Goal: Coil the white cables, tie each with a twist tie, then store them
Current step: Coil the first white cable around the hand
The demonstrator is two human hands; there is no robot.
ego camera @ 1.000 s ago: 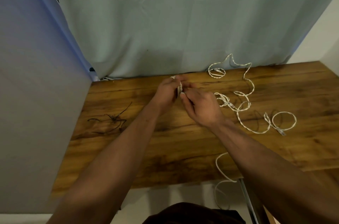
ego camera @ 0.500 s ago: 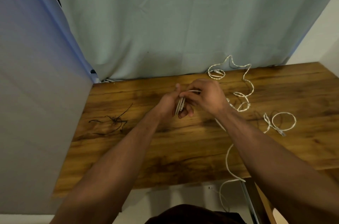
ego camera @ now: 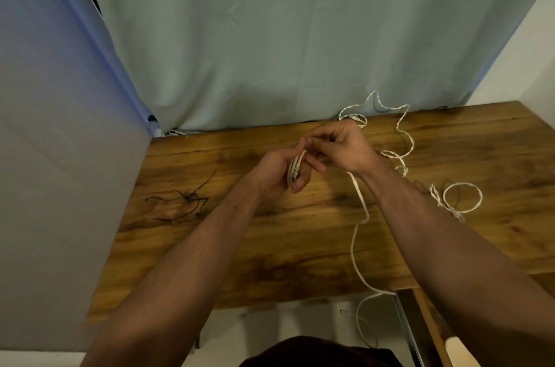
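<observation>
My left hand (ego camera: 277,170) grips a small coil of white cable (ego camera: 295,167) above the middle of the wooden table (ego camera: 270,246). My right hand (ego camera: 339,146) pinches the same cable just above the coil. The cable's loose tail (ego camera: 360,234) runs from under my right hand, across the table and over its near edge. Another white cable (ego camera: 402,150) lies tangled at the back right, ending in a loop (ego camera: 462,197). Dark twist ties (ego camera: 187,197) lie in a small heap on the left.
A pale curtain (ego camera: 270,51) hangs behind the table. A grey panel (ego camera: 60,186) stands along the left side. A white wall (ego camera: 525,60) closes the right corner. A metal rail (ego camera: 408,333) runs below the table's near right edge.
My right hand has swung from the near side of the coil up and over to its far side, laying more cable on. The loose tail has been drawn up and lies straighter across the table.
</observation>
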